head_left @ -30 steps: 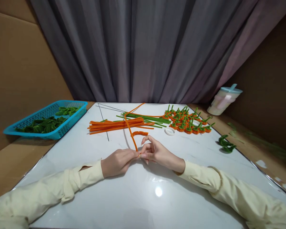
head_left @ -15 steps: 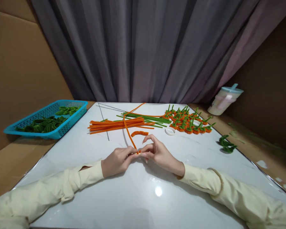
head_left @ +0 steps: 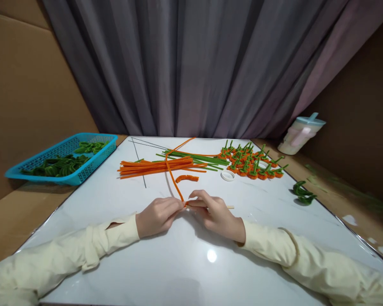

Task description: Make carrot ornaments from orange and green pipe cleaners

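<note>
My left hand (head_left: 159, 216) is closed, pinching the near end of a long orange pipe cleaner (head_left: 173, 178). The strand runs up and away over the table. My right hand (head_left: 218, 216) meets it fingertip to fingertip, closed on a thin pale stick (head_left: 230, 207) whose end pokes out behind the fingers. A bit of orange shows at the stick between both hands; its exact wrapping is hidden. Just beyond lies a short curved orange coil (head_left: 187, 178). Farther back is a bundle of orange pipe cleaners (head_left: 156, 166).
Green pipe cleaners (head_left: 207, 159) lie behind the orange bundle, with dark thin wires (head_left: 138, 163) to the left. Several orange pieces with green stems (head_left: 253, 163) stand right, beside a white ring (head_left: 227, 175). A blue basket (head_left: 79, 173), green curled pieces (head_left: 303, 193) and a lidded cup (head_left: 301, 134) flank the table.
My right hand has turned and its raised index finger has come down toward the stick. The stick's end now shows on the right. My left hand has barely moved.
</note>
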A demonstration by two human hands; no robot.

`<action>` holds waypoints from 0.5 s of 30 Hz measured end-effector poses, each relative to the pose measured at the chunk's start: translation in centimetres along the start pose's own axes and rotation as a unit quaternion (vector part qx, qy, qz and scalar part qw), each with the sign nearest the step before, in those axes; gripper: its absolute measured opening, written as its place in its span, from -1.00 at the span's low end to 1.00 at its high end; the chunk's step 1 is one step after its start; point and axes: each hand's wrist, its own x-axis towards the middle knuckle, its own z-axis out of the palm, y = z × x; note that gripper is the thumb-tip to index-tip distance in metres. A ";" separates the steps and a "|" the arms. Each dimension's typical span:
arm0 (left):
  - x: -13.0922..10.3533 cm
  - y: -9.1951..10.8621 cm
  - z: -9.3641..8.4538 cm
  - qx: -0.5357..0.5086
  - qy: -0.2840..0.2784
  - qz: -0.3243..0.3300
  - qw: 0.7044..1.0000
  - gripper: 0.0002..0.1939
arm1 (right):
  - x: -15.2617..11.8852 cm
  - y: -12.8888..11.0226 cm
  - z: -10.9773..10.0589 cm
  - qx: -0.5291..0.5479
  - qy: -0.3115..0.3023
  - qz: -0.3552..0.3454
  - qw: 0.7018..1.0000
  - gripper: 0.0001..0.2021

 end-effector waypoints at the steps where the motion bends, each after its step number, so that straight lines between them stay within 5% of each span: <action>1: -0.1 -0.1 0.0 0.008 -0.004 0.011 1.000 -0.85 | 0.1 0.0 -0.1 0.002 -0.002 -0.003 1.000 -0.86; 5: -0.2 -0.3 0.0 0.049 -0.017 0.057 0.997 -0.82 | 0.9 0.1 -0.9 0.125 -0.049 0.064 0.989 -0.74; 10: 0.2 -0.1 -0.4 0.082 -0.033 0.151 0.985 -0.71 | 2.4 0.9 -2.2 0.343 -0.169 0.179 0.907 -0.59; 15: 0.7 0.1 -0.8 0.117 -0.053 0.203 0.971 -0.74 | 2.9 0.8 -2.6 0.348 -0.258 0.236 0.870 -0.60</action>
